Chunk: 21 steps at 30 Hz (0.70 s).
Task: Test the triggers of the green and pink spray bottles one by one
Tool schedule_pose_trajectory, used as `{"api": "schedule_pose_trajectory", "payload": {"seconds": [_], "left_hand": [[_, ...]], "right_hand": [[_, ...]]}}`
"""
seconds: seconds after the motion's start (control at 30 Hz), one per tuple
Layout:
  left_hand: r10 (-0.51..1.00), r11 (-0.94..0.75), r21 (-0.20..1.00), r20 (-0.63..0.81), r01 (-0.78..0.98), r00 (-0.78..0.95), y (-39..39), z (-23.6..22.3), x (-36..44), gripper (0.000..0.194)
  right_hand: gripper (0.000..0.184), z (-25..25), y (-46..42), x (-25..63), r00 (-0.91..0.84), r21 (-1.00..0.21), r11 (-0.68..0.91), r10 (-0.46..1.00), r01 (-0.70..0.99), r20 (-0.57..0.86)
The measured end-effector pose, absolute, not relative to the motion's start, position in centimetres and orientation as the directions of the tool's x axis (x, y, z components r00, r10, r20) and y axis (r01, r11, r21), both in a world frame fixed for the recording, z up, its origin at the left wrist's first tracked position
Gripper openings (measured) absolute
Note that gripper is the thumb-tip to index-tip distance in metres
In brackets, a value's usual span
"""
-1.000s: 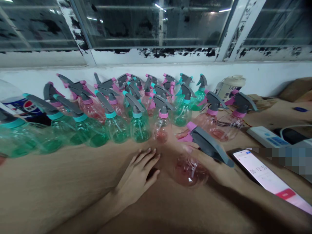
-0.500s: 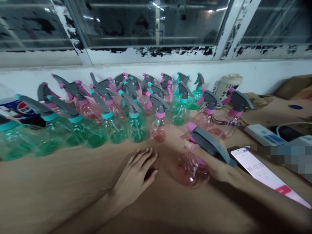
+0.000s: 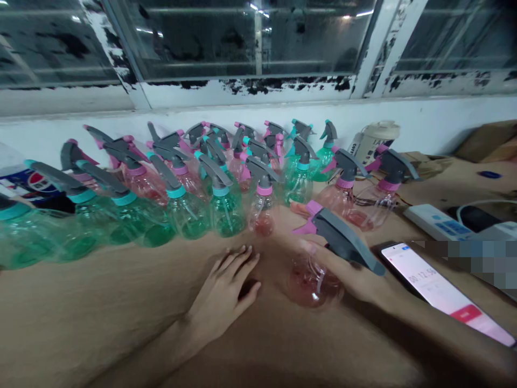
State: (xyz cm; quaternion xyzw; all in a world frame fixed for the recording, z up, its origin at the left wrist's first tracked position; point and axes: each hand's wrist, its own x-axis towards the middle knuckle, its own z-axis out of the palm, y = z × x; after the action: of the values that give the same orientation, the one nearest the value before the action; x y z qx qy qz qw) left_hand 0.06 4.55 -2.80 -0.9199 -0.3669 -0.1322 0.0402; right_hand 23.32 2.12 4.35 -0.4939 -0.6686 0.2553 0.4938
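1. Right hand [image 3: 343, 270]: fingers curled around a pink spray bottle's [image 3: 313, 291] neck — one finger extended beside the trigger [image 3: 305, 229].
2. Left hand [image 3: 226, 285]: flat on the surface [image 3: 121, 312], fingers loosely spread, empty.
3. Sprayer [image 3: 337, 231] already fitted, as on other bottles [image 3: 228, 215] behind — what remains, I cannot tell.

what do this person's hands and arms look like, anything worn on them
The left hand and right hand are ungloved, with slim fingers; no ring shows, though some right-hand fingers are partly hidden. Both forearms are slender and bare as far as the picture shows, with no sleeve, watch or bracelet in view.
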Motion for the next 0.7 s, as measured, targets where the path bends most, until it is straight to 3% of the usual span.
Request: {"api": "schedule_pose_trajectory", "payload": {"seconds": [0.4,0.7], "left_hand": [[0.657,-0.732,0.026,0.293,0.681,0.695,4.67,-2.83,-0.01,0.044],[0.655,-0.730,0.012,0.297,0.683,0.695,4.67,-2.76,0.06,0.043]], "right_hand": [[0.017,3.76,2.12,23.59,-0.027,-0.850,0.368,0.922,0.378,0.387],[0.027,4.64,1.80,22.88,0.051,-0.843,0.304,0.931,0.444,0.363]]}}
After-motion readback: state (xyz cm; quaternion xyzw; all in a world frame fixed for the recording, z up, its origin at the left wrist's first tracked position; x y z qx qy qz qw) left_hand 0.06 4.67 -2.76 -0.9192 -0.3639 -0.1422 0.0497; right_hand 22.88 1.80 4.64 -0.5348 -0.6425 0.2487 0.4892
